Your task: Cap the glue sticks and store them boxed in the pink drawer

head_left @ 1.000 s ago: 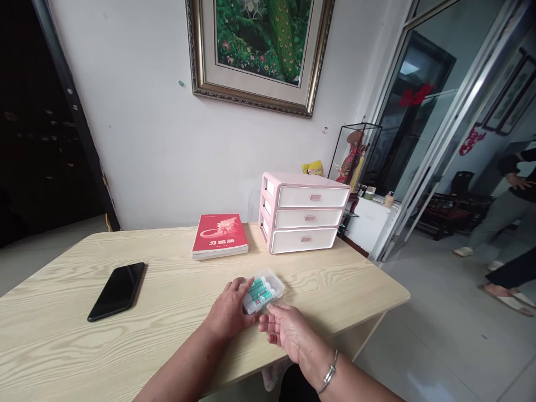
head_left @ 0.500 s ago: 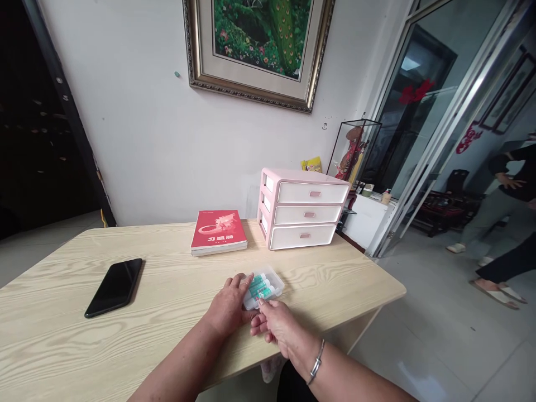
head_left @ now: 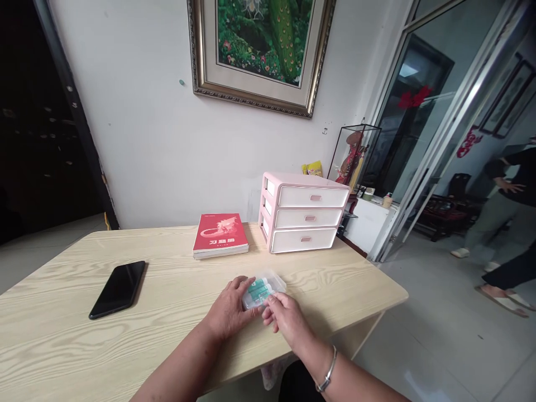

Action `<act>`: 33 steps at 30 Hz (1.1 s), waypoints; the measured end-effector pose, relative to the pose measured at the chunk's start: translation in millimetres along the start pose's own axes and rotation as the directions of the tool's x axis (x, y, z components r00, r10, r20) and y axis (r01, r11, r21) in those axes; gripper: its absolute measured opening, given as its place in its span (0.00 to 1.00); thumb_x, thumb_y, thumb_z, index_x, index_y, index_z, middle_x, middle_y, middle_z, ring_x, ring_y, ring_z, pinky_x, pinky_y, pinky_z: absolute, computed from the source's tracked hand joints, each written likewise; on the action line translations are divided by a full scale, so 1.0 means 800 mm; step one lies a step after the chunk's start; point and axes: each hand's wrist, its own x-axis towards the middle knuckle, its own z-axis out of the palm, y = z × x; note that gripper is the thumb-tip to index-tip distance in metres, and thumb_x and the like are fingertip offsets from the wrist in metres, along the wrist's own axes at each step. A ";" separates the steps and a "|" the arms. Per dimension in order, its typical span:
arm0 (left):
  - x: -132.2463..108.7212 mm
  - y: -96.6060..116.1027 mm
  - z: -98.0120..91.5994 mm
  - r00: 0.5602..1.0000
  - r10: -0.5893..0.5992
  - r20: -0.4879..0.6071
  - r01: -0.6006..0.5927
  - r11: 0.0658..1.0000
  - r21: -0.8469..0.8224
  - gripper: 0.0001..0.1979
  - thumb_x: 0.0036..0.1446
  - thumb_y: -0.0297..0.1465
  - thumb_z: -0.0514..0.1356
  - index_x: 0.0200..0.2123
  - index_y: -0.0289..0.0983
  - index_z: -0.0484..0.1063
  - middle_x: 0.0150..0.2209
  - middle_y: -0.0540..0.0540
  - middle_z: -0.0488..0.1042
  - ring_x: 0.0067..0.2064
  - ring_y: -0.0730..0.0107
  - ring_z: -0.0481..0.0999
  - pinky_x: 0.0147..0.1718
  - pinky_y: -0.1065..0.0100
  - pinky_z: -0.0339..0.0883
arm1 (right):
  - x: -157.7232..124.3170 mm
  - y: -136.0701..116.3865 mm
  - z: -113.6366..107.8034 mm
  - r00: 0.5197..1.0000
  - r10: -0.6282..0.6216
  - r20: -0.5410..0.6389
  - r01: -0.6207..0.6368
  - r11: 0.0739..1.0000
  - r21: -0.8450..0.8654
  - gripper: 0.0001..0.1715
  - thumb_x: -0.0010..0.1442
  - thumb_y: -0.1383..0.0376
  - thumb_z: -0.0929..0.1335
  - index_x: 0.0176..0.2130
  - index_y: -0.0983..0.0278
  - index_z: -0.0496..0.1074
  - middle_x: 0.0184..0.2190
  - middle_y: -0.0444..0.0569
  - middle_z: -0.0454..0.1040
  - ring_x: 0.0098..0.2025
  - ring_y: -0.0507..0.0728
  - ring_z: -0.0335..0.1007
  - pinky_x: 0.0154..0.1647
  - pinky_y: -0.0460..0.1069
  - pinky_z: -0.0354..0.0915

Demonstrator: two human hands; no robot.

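A small clear plastic box [head_left: 280,282] lies on the table near its front edge. Inside it are several green-and-white tubes [head_left: 258,290] lying side by side. My left hand [head_left: 230,306] holds the box by its left side, thumb at the near edge and fingers at the far edge. At the box's near right corner, my right hand [head_left: 288,321] is closed in a pinch, thumb against index finger. Those fingertips touch the box or the end of a tube; which of these they grip is hidden.
A black phone [head_left: 118,289] lies on the left of the wooden table [head_left: 167,290]. Red-covered books [head_left: 221,234] and a pink-and-white drawer unit [head_left: 307,215] stand at the back. Another person [head_left: 513,184] stands beyond the glass door on the right.
My right hand has shifted slightly right along the box's near edge, its fingertips now by the right corner. The left hand keeps its hold. The camera view has tilted slightly.
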 end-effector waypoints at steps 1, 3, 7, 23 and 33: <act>0.001 -0.002 -0.001 1.000 -0.001 0.001 0.001 0.999 -0.035 0.32 0.56 0.45 0.60 0.62 0.42 0.64 0.58 0.39 0.66 0.58 0.53 0.68 0.57 0.58 0.62 | 0.000 0.004 -0.008 0.994 -0.103 -0.044 0.099 0.991 -0.088 0.19 0.63 0.53 0.62 0.34 0.65 0.71 0.26 0.47 0.74 0.27 0.53 0.72 0.22 0.44 0.61; 0.003 -0.004 -0.003 1.000 -0.016 -0.001 0.016 0.995 -0.095 0.27 0.59 0.42 0.57 0.60 0.41 0.65 0.57 0.40 0.68 0.57 0.56 0.69 0.57 0.59 0.62 | -0.002 0.011 -0.025 0.936 -0.340 -0.086 0.305 0.911 -0.277 0.18 0.64 0.55 0.62 0.33 0.63 0.73 0.31 0.49 0.75 0.35 0.56 0.72 0.34 0.48 0.66; 0.011 -0.008 -0.004 0.993 -0.114 -0.030 0.106 0.974 -0.199 0.24 0.62 0.44 0.52 0.56 0.39 0.69 0.55 0.40 0.71 0.56 0.57 0.71 0.57 0.60 0.62 | -0.004 0.018 -0.052 0.785 -0.619 0.001 0.537 0.681 -0.498 0.13 0.65 0.64 0.62 0.41 0.58 0.76 0.43 0.51 0.76 0.48 0.60 0.68 0.54 0.54 0.61; 0.049 -0.024 0.010 0.908 -0.418 0.015 0.339 0.716 -0.611 0.32 0.57 0.54 0.51 0.50 0.32 0.67 0.33 0.43 0.79 0.38 0.60 0.79 0.41 0.61 0.70 | 0.025 -0.036 -0.046 0.886 -0.440 0.148 0.387 0.525 -0.758 0.13 0.61 0.68 0.64 0.39 0.60 0.78 0.38 0.52 0.79 0.42 0.60 0.74 0.43 0.50 0.63; 0.034 -0.022 0.019 0.929 -0.366 -0.059 0.230 0.694 -0.682 0.30 0.53 0.51 0.57 0.50 0.35 0.68 0.35 0.45 0.75 0.38 0.61 0.78 0.41 0.61 0.71 | 0.058 -0.070 0.001 0.985 -0.135 0.111 0.154 0.377 -0.913 0.16 0.55 0.74 0.67 0.44 0.68 0.74 0.41 0.62 0.79 0.46 0.65 0.75 0.44 0.52 0.65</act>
